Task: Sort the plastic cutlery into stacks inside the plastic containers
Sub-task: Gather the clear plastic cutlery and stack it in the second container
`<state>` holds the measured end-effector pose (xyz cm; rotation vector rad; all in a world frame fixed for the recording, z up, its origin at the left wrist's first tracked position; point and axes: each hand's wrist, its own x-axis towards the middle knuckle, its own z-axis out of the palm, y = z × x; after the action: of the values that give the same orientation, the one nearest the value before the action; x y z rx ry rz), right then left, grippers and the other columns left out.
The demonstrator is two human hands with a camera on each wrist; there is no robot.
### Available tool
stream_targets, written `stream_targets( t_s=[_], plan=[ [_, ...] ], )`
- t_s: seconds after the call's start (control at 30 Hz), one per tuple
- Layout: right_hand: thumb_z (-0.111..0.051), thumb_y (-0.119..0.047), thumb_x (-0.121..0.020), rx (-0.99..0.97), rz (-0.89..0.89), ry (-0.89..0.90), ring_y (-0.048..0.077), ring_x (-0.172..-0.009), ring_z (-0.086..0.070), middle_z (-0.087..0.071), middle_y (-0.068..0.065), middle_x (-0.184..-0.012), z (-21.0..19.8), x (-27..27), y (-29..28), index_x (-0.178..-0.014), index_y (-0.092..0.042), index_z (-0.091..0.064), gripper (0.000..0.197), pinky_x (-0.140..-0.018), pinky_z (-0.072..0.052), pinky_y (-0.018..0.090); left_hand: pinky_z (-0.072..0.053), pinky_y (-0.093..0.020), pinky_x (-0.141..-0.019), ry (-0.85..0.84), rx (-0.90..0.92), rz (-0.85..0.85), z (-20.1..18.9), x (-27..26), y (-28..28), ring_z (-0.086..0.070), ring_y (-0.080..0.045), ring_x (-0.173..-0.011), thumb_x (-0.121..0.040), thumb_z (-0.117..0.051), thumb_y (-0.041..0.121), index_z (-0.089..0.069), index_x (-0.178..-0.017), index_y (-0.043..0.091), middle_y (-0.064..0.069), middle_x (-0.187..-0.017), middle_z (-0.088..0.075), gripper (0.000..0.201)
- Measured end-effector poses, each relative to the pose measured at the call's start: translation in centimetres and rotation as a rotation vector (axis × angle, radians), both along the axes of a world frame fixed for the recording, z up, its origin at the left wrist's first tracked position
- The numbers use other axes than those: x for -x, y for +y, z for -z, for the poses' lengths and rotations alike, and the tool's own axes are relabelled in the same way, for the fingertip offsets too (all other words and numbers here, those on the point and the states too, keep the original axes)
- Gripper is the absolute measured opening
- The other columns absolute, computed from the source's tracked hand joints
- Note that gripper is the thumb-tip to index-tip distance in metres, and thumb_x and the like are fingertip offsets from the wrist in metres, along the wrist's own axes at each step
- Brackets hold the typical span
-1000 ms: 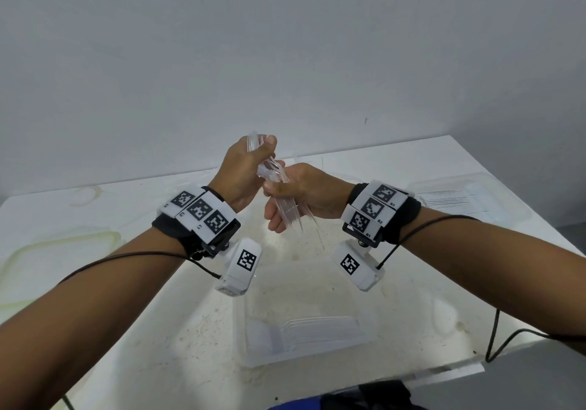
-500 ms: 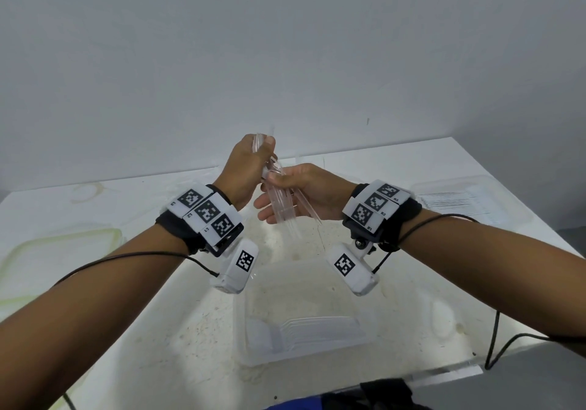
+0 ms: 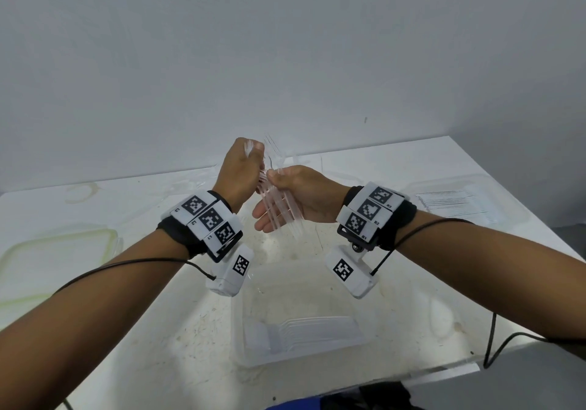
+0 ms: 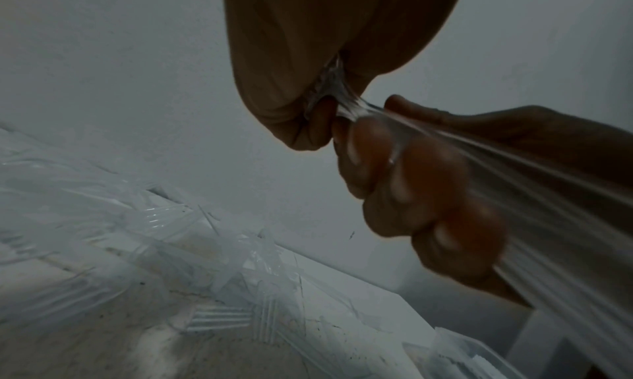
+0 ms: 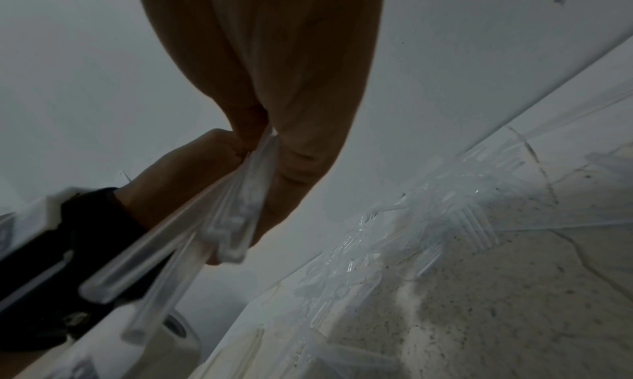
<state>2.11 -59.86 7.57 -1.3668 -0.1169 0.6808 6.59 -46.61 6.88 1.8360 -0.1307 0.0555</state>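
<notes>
Several clear forks (image 3: 279, 206) now fanned in my right hand (image 3: 295, 200), fingers loosened; left hand (image 3: 241, 171) pinches tines (image 3: 250, 149), squaring bundle before container (image 3: 301, 343).

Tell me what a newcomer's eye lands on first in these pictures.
First, the two hands meeting mid-air above the white table: the left hand and right hand both grip a bundle of clear plastic forks. Below them, at the table's near edge, sits a clear rectangular plastic container with a neat stack of clear forks inside. A second clear container holding cutlery lies at far right.
</notes>
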Motion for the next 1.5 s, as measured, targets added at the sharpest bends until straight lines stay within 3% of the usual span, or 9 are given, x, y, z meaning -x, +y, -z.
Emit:
stream_targets(
  t_s=[0.13, 0.27, 0.43, 0.63, 0.8, 0.97, 1.2, 1.33, 1.5],
  plan=[
    [-0.028, -0.032, -0.106, 0.072, 0.001, -0.013, 0.042, -0.077, -0.067, -0.064, 0.028, -0.087, 0.2, 0.1, 0.0, -0.105, -0.001, -0.045, 0.036, -0.075, -0.057, 0.049, -0.039, -0.026, -0.059, -0.006, -0.067, 0.045, -0.2, -0.2, 0.4, -0.046, -0.013, -0.071, -0.102, -0.041, 0.034, -0.048, -0.096, 0.012, 0.002, -0.082, -0.048, 0.025],
    [-0.027, -0.031, -0.106, 0.108, -0.04, -0.078, 0.041, -0.074, -0.067, -0.062, 0.028, -0.085, 0.1, 0.3, 0.0, -0.104, -0.003, -0.042, 0.032, -0.072, -0.058, 0.049, -0.043, -0.027, -0.049, 0.046, -0.042, 0.133, -0.7, 0.2, 0.0, -0.052, -0.013, -0.064, -0.096, -0.053, 0.041, -0.05, -0.106, 0.007, -0.002, -0.082, -0.051, 0.036],
    [-0.028, -0.034, -0.106, 0.062, -0.032, -0.033, 0.039, -0.076, -0.068, -0.064, 0.027, -0.088, -0.1, 0.2, -0.2, -0.112, 0.0, -0.045, 0.039, -0.073, -0.058, 0.047, -0.038, -0.029, -0.044, 0.125, 0.068, 0.132, -1.4, 0.3, -0.2, -0.049, -0.019, -0.054, -0.095, -0.049, 0.011, -0.051, -0.105, 0.003, -0.01, -0.079, -0.048, 0.013],
    [-0.031, -0.027, -0.106, 0.123, 0.056, -0.024, 0.035, -0.069, -0.067, -0.067, 0.02, -0.08, -0.3, -0.2, -1.2, -0.113, 0.006, -0.051, 0.04, -0.068, -0.059, 0.044, -0.04, -0.03, -0.067, 0.145, 0.061, 0.055, -1.2, -0.6, 0.3, -0.046, -0.015, -0.067, -0.092, -0.044, 0.001, -0.058, -0.102, 0.006, -0.002, -0.074, -0.049, 0.018],
    [-0.027, -0.033, -0.106, 0.15, -0.063, -0.033, 0.04, -0.074, -0.068, -0.064, 0.028, -0.093, -0.2, 0.6, -0.6, -0.114, 0.002, -0.044, 0.04, -0.071, -0.059, 0.046, -0.035, -0.031, -0.057, 0.17, 0.121, 0.068, -1.1, -0.4, -0.4, -0.042, -0.019, -0.063, -0.091, -0.045, 0.003, -0.049, -0.079, 0.01, -0.004, -0.071, -0.044, 0.015],
    [-0.023, -0.038, -0.106, 0.153, -0.125, -0.08, 0.039, -0.07, -0.068, -0.064, 0.027, -0.093, -0.5, 0.4, -0.4, -0.113, -0.001, -0.04, 0.041, -0.068, -0.058, 0.044, -0.033, -0.03, -0.043, 0.16, 0.141, 0.178, -1.6, 0.5, -0.7, -0.042, -0.024, -0.049, -0.097, -0.053, 0.027, -0.044, -0.08, 0.01, -0.01, -0.067, -0.038, 0.026],
    [-0.022, -0.04, -0.105, 0.202, -0.12, -0.041, 0.034, -0.066, -0.067, -0.066, 0.025, -0.09, -0.4, 0.2, -0.3, -0.119, 0.0, -0.04, 0.047, -0.064, -0.057, 0.038, -0.033, -0.027, -0.041, 0.179, 0.092, 0.133, -1.4, 0.5, -0.7, -0.046, -0.021, -0.044, -0.09, -0.057, 0.009, -0.047, -0.094, 0.007, -0.011, -0.07, -0.043, 0.011],
    [-0.019, -0.049, -0.103, 0.257, -0.125, -0.062, 0.034, -0.07, -0.067, -0.067, 0.024, -0.092, -0.2, 0.3, -0.2, -0.122, 0.001, -0.042, 0.058, -0.069, -0.057, 0.04, -0.039, -0.032, -0.046, 0.138, 0.088, 0.095, -1.3, 0.3, -0.5, -0.05, -0.023, -0.059, -0.085, -0.066, 0.029, -0.049, -0.092, 0.008, -0.009, -0.076, -0.046, 0.028],
    [-0.018, -0.054, -0.101, 0.293, -0.125, -0.079, 0.035, -0.077, -0.066, -0.067, 0.026, -0.097, 0.1, 0.4, -0.2, -0.127, 0.004, -0.04, 0.068, -0.071, -0.056, 0.041, -0.043, -0.036, -0.06, 0.118, 0.08, 0.066, -1.4, 0.2, -0.7, -0.049, -0.019, -0.069, -0.087, -0.064, 0.019, -0.053, -0.095, 0.008, -0.006, -0.081, -0.048, 0.018]
  ],
)
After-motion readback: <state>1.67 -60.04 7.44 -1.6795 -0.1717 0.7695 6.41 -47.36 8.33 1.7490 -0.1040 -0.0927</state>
